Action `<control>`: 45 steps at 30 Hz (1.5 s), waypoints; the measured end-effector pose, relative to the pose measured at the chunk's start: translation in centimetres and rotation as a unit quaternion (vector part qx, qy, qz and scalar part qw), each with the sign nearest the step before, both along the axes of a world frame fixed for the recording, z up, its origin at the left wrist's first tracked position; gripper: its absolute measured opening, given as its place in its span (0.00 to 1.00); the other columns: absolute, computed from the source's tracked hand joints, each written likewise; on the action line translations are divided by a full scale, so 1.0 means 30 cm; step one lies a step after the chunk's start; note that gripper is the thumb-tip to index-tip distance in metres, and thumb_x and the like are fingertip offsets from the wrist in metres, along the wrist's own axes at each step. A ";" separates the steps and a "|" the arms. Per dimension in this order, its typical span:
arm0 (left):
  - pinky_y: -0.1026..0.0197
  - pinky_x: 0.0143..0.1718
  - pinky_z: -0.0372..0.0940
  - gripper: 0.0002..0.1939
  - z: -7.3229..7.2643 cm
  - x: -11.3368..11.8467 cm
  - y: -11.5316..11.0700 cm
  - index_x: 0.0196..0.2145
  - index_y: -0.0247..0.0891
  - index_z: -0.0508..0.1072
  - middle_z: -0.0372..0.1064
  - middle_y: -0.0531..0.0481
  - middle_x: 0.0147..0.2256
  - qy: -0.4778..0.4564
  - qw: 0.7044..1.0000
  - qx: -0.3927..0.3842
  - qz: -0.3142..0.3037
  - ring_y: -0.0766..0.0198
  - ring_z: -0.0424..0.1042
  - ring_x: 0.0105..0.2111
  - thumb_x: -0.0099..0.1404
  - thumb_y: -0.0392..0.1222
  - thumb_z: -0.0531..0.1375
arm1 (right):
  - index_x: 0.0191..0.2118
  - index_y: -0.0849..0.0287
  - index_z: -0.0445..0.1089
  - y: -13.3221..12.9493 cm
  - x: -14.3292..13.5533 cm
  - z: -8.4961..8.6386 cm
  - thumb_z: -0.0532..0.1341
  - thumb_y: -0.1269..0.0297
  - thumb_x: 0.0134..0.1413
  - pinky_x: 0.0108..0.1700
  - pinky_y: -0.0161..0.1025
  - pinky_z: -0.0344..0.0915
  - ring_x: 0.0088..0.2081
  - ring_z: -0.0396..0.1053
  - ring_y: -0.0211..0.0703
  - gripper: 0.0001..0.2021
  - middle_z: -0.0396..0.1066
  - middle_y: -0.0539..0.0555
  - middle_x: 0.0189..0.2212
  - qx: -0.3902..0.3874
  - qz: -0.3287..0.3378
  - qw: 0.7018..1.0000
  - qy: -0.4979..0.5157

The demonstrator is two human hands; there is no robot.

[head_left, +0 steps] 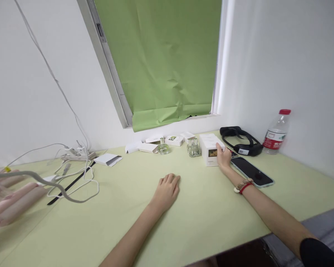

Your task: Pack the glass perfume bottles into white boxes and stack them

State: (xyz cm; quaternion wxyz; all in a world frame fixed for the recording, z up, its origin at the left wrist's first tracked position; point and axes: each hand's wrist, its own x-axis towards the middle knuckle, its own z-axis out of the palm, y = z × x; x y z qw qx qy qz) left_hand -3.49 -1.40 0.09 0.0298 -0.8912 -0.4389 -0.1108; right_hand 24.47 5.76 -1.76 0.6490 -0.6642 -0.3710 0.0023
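Note:
My right hand (224, 155) touches the right side of a row of white boxes (209, 150), its thumb and fingers bent at the front box's edge. That box has a dark picture on its front. My left hand (166, 189) rests on the table with nothing in it, its fingers loosely curled and lying downward. Just left of the boxes stand several small glass bottles (193, 148) close together. A single round glass bottle (163, 147) with greenish liquid stands farther left, beside an open white carton (148, 147).
A phone (252, 171) lies right of the boxes, near a black headset (241, 141) and a water bottle (276, 132). Another white carton (108, 159), tangled cables (85, 178) and a power strip (77, 155) lie left. Pink objects (15, 204) are at the far left.

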 end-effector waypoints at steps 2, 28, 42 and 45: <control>0.54 0.47 0.57 0.18 0.000 0.000 0.001 0.51 0.39 0.62 0.63 0.45 0.46 0.003 1.000 -0.001 0.001 0.59 0.61 0.48 0.66 0.36 0.43 | 0.41 0.67 0.72 -0.001 0.000 0.002 0.48 0.45 0.48 0.41 0.46 0.61 0.42 0.68 0.58 0.30 0.73 0.66 0.38 -0.008 0.003 1.000 0.005; 0.52 0.48 0.57 0.19 0.003 0.000 0.001 0.51 0.39 0.63 0.63 0.44 0.47 -0.002 1.000 -0.009 0.000 0.58 0.60 0.48 0.66 0.37 0.42 | 0.43 0.67 0.71 0.001 0.007 0.002 0.47 0.42 0.49 0.43 0.47 0.60 0.43 0.68 0.60 0.32 0.73 0.67 0.39 -0.005 0.030 0.999 -0.013; 0.54 0.47 0.57 0.19 0.002 -0.002 0.006 0.51 0.41 0.62 0.63 0.45 0.47 -0.001 1.000 -0.003 -0.001 0.59 0.61 0.48 0.66 0.36 0.42 | 0.43 0.64 0.71 -0.004 -0.016 0.007 0.50 0.45 0.48 0.42 0.44 0.62 0.42 0.69 0.54 0.28 0.73 0.63 0.39 0.017 0.053 0.998 0.037; 0.54 0.48 0.57 0.19 0.003 -0.002 0.006 0.51 0.40 0.62 0.62 0.45 0.47 0.005 1.000 -0.005 0.002 0.59 0.61 0.49 0.66 0.36 0.42 | 0.46 0.65 0.68 -0.001 -0.030 0.012 0.52 0.47 0.48 0.47 0.43 0.60 0.46 0.67 0.52 0.28 0.71 0.63 0.44 0.058 0.091 0.992 0.067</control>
